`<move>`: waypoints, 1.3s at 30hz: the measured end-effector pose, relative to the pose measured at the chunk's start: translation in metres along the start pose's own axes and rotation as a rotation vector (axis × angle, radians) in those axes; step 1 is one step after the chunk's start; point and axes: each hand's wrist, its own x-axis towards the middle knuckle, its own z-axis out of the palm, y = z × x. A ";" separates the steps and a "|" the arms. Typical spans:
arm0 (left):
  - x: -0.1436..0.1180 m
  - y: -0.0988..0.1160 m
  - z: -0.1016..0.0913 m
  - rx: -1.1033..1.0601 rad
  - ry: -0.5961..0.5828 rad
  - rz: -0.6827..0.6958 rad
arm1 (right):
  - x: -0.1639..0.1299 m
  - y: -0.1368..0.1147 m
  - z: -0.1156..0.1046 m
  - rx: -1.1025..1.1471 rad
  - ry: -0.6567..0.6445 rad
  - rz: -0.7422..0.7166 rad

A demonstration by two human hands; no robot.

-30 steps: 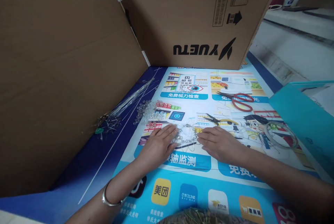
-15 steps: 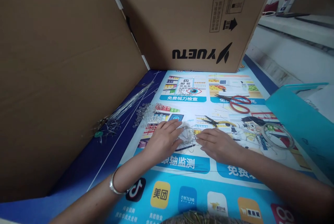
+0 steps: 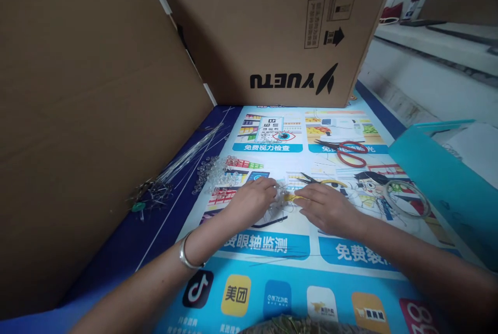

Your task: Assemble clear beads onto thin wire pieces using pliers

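My left hand is closed, its curled fingertips on a small piece of clear beadwork with thin wire ends. How the fingers grip it is partly hidden. To the right, my right hand has its fingers stretched toward the beadwork, a small gap away, and nothing plain to see in them. Just beyond that hand lie yellow-handled pliers, jaws pointing left. A pile of loose clear beads spreads on the sheet beyond my left hand.
Red-handled scissors lie farther back. A coil of wire and a turquoise box are on the right. Wire strands and a tangle of pins or wires lie left. Large cardboard panels stand behind and left.
My left fingers have curled in over the beadwork and lifted slightly. My right hand has drawn a little apart from it. The whole view has shifted slightly.
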 end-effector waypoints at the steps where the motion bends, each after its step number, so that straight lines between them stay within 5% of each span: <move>1: 0.003 -0.001 0.002 0.011 0.005 -0.003 | -0.001 0.002 -0.001 -0.009 0.003 0.011; 9: 0.017 0.000 -0.011 0.014 0.042 -0.024 | 0.001 -0.001 -0.018 0.026 0.042 0.064; 15: -0.032 0.026 -0.044 -0.061 -0.058 -0.047 | 0.001 -0.015 -0.024 0.125 -0.045 0.053; 22: -0.086 0.065 -0.037 -0.144 -0.279 -0.123 | 0.004 -0.025 -0.026 0.162 -0.270 0.040; 31: -0.074 0.071 -0.038 -0.029 -0.324 -0.129 | 0.005 -0.035 -0.034 0.110 -0.486 0.034; 39: -0.065 0.071 -0.037 0.093 -0.410 0.019 | -0.004 -0.052 -0.051 -0.001 -0.599 -0.039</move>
